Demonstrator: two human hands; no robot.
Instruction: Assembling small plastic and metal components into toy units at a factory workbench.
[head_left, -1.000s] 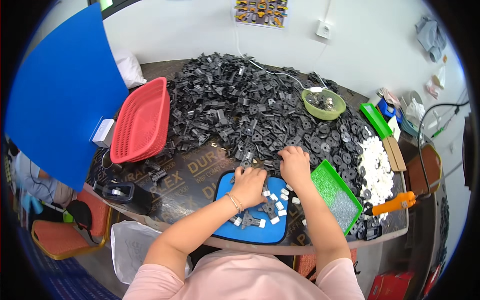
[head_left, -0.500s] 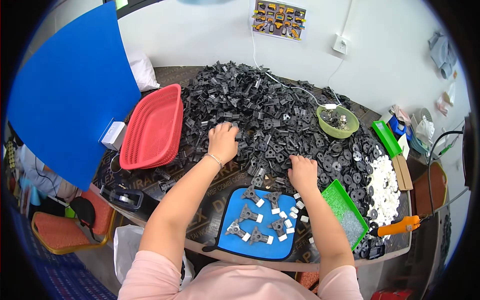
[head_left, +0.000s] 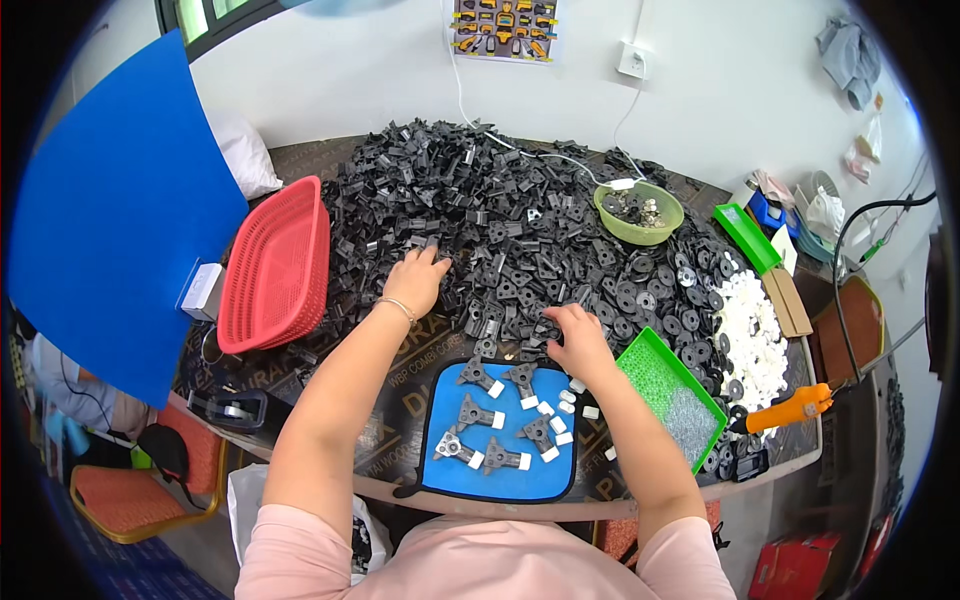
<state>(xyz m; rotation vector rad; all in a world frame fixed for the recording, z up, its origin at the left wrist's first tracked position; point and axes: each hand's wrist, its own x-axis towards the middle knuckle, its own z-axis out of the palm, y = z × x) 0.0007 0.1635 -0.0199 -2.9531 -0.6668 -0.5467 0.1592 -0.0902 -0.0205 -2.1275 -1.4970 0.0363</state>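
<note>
A large heap of small black plastic parts (head_left: 440, 180) covers the back of the table. At its near edge my left hand (head_left: 418, 280) lies with fingers spread and fingertips among the parts. Farther right, my right hand (head_left: 580, 340) reaches to the same heap, thumb and forefinger apart with black parts beside them; I see nothing plainly held. On the blue mat (head_left: 450, 385) in front of me lie several three-armed black pieces (head_left: 478, 412), each with a white block at one end. Loose white blocks (head_left: 567, 402) sit at the mat's right edge.
Stacked red baskets (head_left: 275, 265) and a tape dispenser (head_left: 235, 408) stand left, near a blue board (head_left: 120, 210). To the right are a green tray (head_left: 660, 385), black discs (head_left: 640, 290), white pieces (head_left: 752, 340), a light-green bowl (head_left: 640, 232) and an orange-handled tool (head_left: 790, 410).
The whole view has shifted, so the table appears farther left. Both hands stay at the heap's near edge; the right hand's thumb and forefinger now show apart. The pieces on the mat look unchanged.
</note>
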